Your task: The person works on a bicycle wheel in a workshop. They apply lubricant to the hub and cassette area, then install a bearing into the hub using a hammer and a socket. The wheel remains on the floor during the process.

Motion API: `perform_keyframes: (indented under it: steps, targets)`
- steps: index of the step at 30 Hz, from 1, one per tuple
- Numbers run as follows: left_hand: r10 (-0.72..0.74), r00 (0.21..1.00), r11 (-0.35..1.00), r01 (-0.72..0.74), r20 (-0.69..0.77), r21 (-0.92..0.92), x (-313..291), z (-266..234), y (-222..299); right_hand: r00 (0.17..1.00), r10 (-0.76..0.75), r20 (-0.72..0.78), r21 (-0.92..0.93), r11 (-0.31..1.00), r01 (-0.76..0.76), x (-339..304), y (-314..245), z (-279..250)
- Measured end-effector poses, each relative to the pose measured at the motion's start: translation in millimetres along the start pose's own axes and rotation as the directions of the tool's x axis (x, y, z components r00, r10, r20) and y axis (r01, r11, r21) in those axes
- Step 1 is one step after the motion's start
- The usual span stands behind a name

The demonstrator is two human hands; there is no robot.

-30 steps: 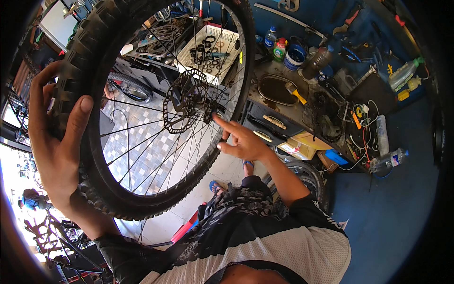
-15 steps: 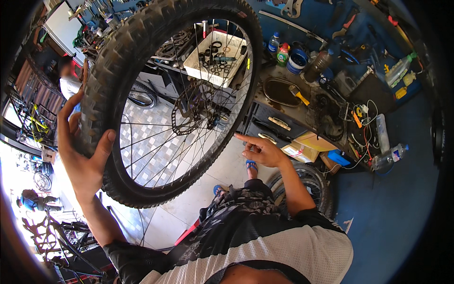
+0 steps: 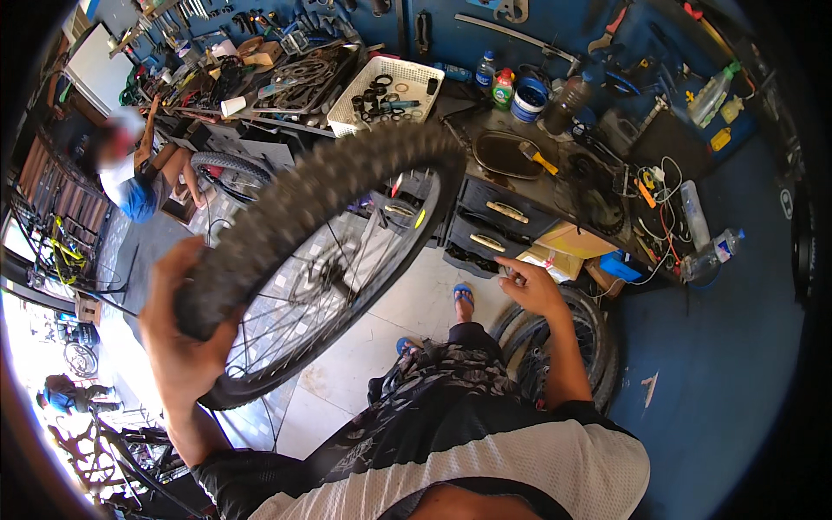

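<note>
Left hand (image 3: 185, 338) pinches the wheel (image 3: 290, 212) between thumb and fingers, seemingly to bear its weight, while the empty right hand (image 3: 535, 289) hovers clear, forefinger out, other fingers loosely curled!

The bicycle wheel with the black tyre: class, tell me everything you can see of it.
The bicycle wheel has a black, knobbly, rubber-looking tyre, a dark rim with a yellow mark, thin spokes and a blurred central hub. It is tilted, held up above the pale tiled floor. The left grip holds its left edge; nothing else visibly touches it.
</note>
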State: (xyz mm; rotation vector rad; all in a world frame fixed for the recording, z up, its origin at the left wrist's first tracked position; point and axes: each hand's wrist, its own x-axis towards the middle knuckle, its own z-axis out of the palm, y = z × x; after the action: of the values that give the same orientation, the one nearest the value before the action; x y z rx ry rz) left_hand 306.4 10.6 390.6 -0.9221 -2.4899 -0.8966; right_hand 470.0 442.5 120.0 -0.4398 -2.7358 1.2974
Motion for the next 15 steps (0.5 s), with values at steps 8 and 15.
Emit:
perform_keyframes:
  steps: [8,15]
  targets:
    - [-0.267,0.838,0.950,0.148,0.476,0.273,-53.7,118.8,-105.1,0.971,0.238,-0.030,-0.325,0.916,-0.234,-33.4,38.0,3.5]
    - [-0.456,0.748,0.877,0.287,0.482,0.385,-143.8,199.6,-198.2,0.959,0.271,0.081,-0.387,0.895,-0.221,-26.1,53.0,7.0]
